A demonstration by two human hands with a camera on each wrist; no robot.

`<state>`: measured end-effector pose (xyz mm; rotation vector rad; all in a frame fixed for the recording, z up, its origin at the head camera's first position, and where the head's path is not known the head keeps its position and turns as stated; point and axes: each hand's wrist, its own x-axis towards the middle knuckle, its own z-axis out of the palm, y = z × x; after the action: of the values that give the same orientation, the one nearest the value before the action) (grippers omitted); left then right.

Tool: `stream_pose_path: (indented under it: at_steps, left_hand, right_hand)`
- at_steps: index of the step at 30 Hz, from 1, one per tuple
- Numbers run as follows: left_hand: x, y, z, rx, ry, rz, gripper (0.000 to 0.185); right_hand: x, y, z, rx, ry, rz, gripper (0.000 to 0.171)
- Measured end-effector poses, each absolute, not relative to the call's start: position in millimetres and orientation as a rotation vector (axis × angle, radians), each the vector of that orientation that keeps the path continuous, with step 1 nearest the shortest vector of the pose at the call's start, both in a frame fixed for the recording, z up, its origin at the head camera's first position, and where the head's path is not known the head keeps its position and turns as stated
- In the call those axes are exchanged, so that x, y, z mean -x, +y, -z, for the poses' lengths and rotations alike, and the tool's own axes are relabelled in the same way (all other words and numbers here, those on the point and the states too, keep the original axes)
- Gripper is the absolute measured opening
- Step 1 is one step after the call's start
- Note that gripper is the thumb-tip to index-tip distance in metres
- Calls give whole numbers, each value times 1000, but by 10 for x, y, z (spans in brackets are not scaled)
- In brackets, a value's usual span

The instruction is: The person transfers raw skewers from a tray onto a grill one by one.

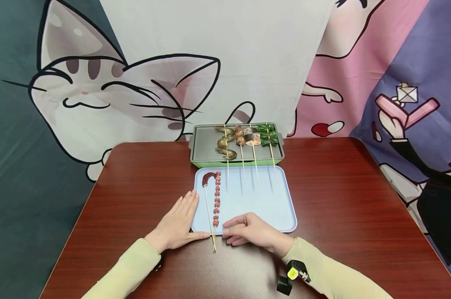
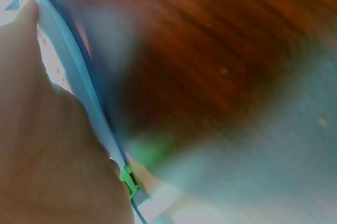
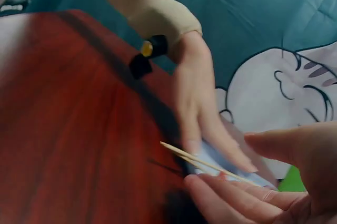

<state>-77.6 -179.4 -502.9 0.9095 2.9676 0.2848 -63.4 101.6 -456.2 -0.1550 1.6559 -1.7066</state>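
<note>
A pale blue tray [image 1: 259, 207] lies on the table. Along its left side are two skewers: one tipped with a dark red curled tentacle-like piece [image 1: 207, 177], the other threaded with small pink-red pieces [image 1: 216, 200]. Their bare stick ends [image 3: 181, 153] cross and jut past the tray's front edge. My left hand [image 1: 178, 222] rests at the tray's left edge with straight fingers, its thumb reaching toward the sticks. Just right of the sticks, my right hand [image 1: 253, 231] hovers at the front edge, fingers loosely bent. In the right wrist view its thumb and fingers stand apart with nothing between them.
Behind the tray stands a grey grill pan [image 1: 207, 145] with a green base. Across it lie skewers of shrimp-like pieces [image 1: 231, 155], brownish chunks [image 1: 239, 135], a fish piece [image 1: 252, 137] and green leafy pieces [image 1: 269, 135], sticks overhanging the tray. The table [image 1: 341, 207] is dark red wood.
</note>
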Motion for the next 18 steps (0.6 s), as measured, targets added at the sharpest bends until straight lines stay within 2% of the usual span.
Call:
stream_pose_path:
  at_steps: [7,18]
  left_hand:
    - [759,-1771,4938,-917,2945,-327,113]
    - [762,-1785,4984,-934,2961,-285,113]
  right_hand:
    - [568,941,4702,134,1467,1755,53]
    - [495,807,4783,33,1336,1854,51]
